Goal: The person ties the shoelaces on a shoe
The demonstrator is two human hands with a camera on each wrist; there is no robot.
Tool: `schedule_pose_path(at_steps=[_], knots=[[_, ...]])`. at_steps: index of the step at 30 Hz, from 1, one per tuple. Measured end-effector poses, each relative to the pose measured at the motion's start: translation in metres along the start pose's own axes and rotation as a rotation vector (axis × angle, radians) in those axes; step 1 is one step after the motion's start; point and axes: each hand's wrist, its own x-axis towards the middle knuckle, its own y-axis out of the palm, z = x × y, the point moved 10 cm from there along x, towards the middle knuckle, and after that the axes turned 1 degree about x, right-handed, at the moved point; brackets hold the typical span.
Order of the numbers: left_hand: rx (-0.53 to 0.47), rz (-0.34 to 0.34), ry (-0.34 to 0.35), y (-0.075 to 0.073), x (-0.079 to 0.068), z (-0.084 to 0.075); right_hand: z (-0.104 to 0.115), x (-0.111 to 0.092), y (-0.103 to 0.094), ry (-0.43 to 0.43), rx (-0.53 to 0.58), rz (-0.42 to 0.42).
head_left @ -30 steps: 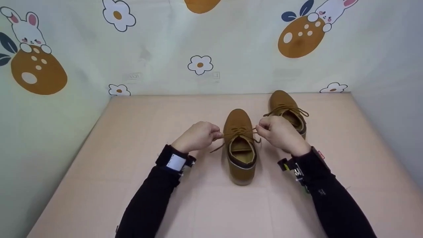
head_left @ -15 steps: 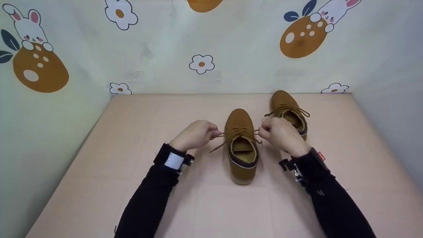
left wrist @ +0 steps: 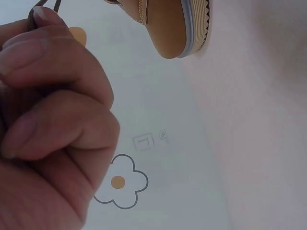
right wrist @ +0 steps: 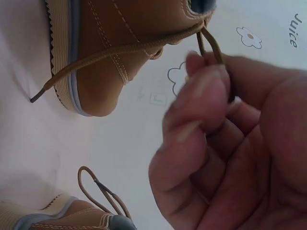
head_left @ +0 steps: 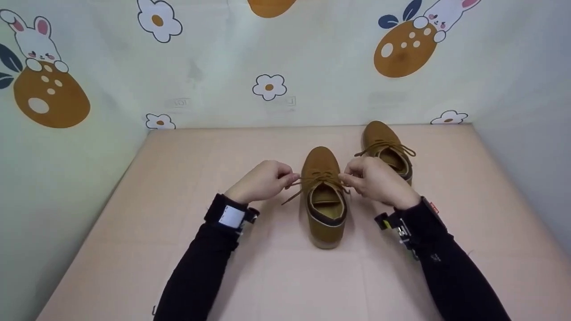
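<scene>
A brown lace-up shoe [head_left: 326, 234] stands upright with its toe pointing away, a bow crossed over its tongue. On its left side my left hand [head_left: 262, 182] pinches a loop of the shoelace; the left wrist view shows that brown lace [left wrist: 32, 20] at the fingertips. At the other side, my right hand [head_left: 381, 180] holds the opposite loop between thumb and fingers, its fingertips right at the shoe's edge. That shoelace loop [right wrist: 215, 44] shows in the right wrist view, where a loose lace end [right wrist: 110, 53] hangs across the shoe's side.
The matching shoe [head_left: 377, 133], its lace tied in a bow, stands farther back on the right, partly behind my right hand. A pale pink tabletop [head_left: 214, 151] lies beneath. Behind it hangs a printed cloth [head_left: 218, 67] with flowers and rabbits.
My right hand has come closer to the shoe, its loop less stretched out than half a second ago. The left hand keeps its pinch. The head view has shifted slightly.
</scene>
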Motion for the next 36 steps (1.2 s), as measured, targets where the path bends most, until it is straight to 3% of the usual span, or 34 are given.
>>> schedule_pose_path(at_steps=[6, 13, 22, 28, 36], knots=[[0.023, 0.060, 0.056, 0.003, -0.003, -0.005, 0.005, -0.002, 0.002, -0.044, -0.034, 0.023], [-0.012, 0.067, 0.078, -0.003, -0.006, -0.001, -0.001, -0.003, 0.002, -0.023, -0.016, 0.035], [0.000, 0.050, 0.038, -0.009, -0.010, 0.005, -0.010, -0.003, 0.003, 0.023, -0.072, 0.036], [0.016, 0.039, -0.040, -0.014, -0.014, 0.015, -0.012, -0.003, 0.001, 0.043, -0.119, 0.013], [-0.029, 0.021, -0.076, -0.003, -0.003, 0.023, -0.017, -0.002, -0.005, 0.076, -0.037, -0.023]])
